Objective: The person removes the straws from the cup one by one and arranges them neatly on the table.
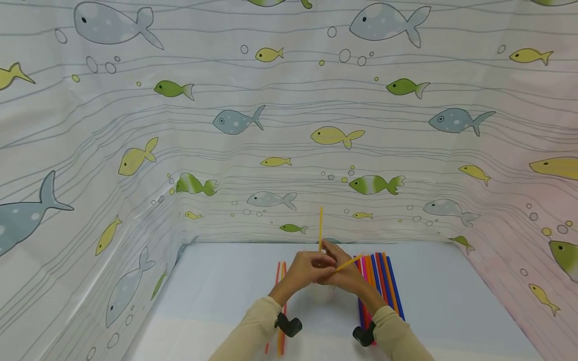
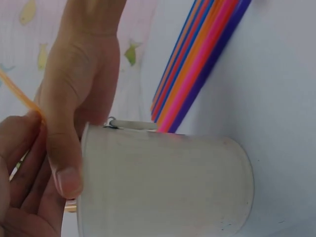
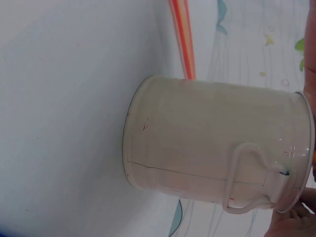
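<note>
A white metal can (image 3: pixel 207 138) with a small side handle (image 3: pixel 234 177) stands upright on the table, mostly hidden by the hands in the head view. My left hand (image 1: pixel 309 265) pinches a thin orange-yellow stick (image 1: pixel 347 263) between thumb and fingertips, slanting up to the right above the can. The right hand (image 1: pixel 347 277) grips the can's rim, its thumb (image 2: pixel 66 173) along the near edge in the left wrist view and its fingers on the far side. Another yellow stick (image 1: pixel 321 228) points straight up by the right fingertips, its lower end hidden.
Right of the can lies a row of blue, red, orange, pink and purple sticks (image 1: pixel 384 281), partly under the right forearm. Several thin red and orange sticks (image 1: pixel 282 346) lie to the left, under the left forearm. A fish-patterned curtain (image 1: pixel 289 110) encloses the table (image 1: pixel 451 311).
</note>
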`<state>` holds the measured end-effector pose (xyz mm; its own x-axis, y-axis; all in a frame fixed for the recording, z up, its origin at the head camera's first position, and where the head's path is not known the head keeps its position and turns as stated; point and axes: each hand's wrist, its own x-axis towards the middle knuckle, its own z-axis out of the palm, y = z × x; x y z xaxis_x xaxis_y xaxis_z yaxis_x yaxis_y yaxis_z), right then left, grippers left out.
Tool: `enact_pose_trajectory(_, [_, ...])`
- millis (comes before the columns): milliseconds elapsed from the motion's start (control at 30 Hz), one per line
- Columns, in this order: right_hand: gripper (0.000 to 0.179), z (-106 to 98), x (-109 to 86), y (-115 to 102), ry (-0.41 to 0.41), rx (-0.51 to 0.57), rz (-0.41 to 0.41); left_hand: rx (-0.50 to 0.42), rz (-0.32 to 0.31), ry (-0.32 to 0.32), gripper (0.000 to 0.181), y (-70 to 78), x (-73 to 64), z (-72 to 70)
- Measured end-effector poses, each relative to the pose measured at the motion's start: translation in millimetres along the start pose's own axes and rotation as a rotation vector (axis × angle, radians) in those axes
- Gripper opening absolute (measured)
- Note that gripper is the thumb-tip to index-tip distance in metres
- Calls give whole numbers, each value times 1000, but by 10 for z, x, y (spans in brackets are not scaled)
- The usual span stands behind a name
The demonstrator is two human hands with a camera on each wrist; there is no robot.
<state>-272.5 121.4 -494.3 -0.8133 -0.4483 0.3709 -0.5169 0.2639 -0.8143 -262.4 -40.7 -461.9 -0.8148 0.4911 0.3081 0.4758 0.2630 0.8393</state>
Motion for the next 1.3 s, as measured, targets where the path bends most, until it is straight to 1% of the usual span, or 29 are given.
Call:
enact_pose_trajectory(67, [94,15,7,100,8,5,-11,-21,-2,-16,18,-96,8,28])
enact_pose_trajectory(100, [94,22,12,145,10,13,-17,-34,7,-23,18,-115,7,36])
enact_pose_trajectory(133, [94,27,17,180,11,18,-23,-47,17,-26,18,-97,-1,36])
enact_pose_trajectory(200, [93,26,20,185,6,36,-26,-51,44,-26,17,-59,-13,34])
enact_pose_trajectory(233, [94,30,24,212,5,41,-24,-52,63,-23,16,-17,-23,26])
enact_pose_trajectory(300, [94,28,25,180,1,60,-18,-46,93,-16,15,61,-41,12])
enact_pose_trajectory(400, [93,20,19,80,-10,93,-8,-27,119,-4,15,103,-52,-1])
enact_pose_trajectory(500, [91,13,6,-32,-12,85,0,-15,146,21,15,127,-51,-18])
enact_pose_trajectory(600, [90,18,1,-93,-7,21,3,-34,189,42,15,186,-37,-62])
enact_pose_trajectory(633, [90,20,1,-102,-1,-2,1,-52,207,46,15,219,-30,-83])
enact_pose_trajectory(733, [79,22,10,-109,-8,-4,1,-88,283,49,16,368,0,-161])
enact_pose_trajectory(800, [71,18,16,-102,-16,23,9,-89,343,60,16,496,23,-223])
enact_pose_trajectory(867, [68,15,21,-105,-9,33,20,-74,399,77,16,631,44,-290])
enact_pose_trajectory(933, [74,14,18,-107,13,6,38,-46,448,100,16,753,58,-363])
enact_pose_trajectory(1033, [84,27,20,-105,51,-59,54,-9,504,135,16,881,59,-478])
enact_pose_trajectory(1100, [90,40,11,-88,59,-77,70,11,524,158,15,930,47,-558])
enact_pose_trajectory(1167, [96,55,12,-36,66,-77,73,20,528,182,15,944,29,-637])
enact_pose_trajectory(1233, [99,64,16,41,71,-89,77,20,508,204,15,925,14,-707])
enact_pose_trajectory(1300, [101,66,26,119,78,-119,75,21,480,225,15,872,1,-762])
